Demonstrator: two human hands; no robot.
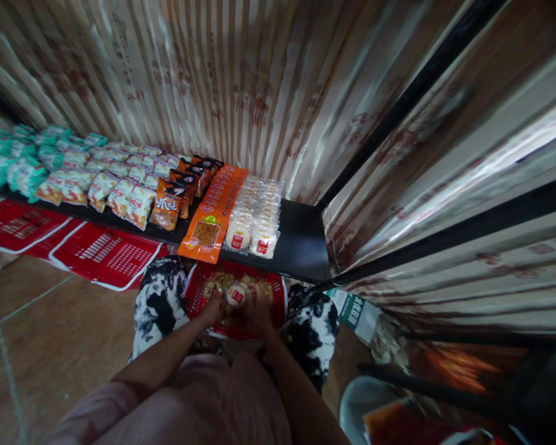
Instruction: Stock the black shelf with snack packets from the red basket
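Observation:
Above a red plastic basket (282, 300) between the knees, my left hand (214, 307) and my right hand (258, 306) are closed around a round white wrapped snack (236, 294) with a red label, one at each side. Brownish wrapped packets, partly hidden by the hands, lie in the basket. Just ahead, two rows of similar round white wrapped snacks (252, 213) stand on a black shelf (301, 238). To their left lies a long orange packet (208, 225) with a window showing thin brown sticks.
Orange-and-black bags (167, 204), white-and-red snack bags (130, 201) and green bags (25, 176) line the shelf leftward. Red baskets (106, 250) sit below it. Black metal poles (398, 102) rise at right before striped sheeting (241, 80); a pale bucket (352, 402) stands lower right.

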